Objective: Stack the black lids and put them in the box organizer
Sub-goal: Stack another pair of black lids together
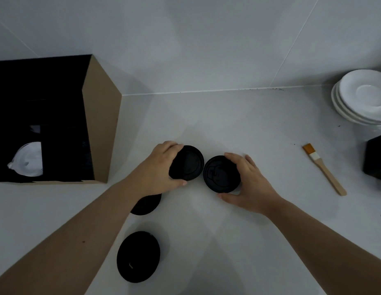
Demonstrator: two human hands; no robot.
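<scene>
Nearest, one round black plastic lid [138,256] lies on the white worktop [238,128]; beyond it, left hand [161,167] grip grasps a second lid [188,162], right hand [252,184] grip a third [220,174], edges nearly touching, right of the black-fronted cardboard box organizer [101,124].

Left hand [161,169]: forearm in from lower left, palm down, fingers and thumb curled around rim of lid [188,162].
Right hand [247,179]: forearm in from lower right, fingers on top, thumb under near edge of second lid [220,174].
</scene>
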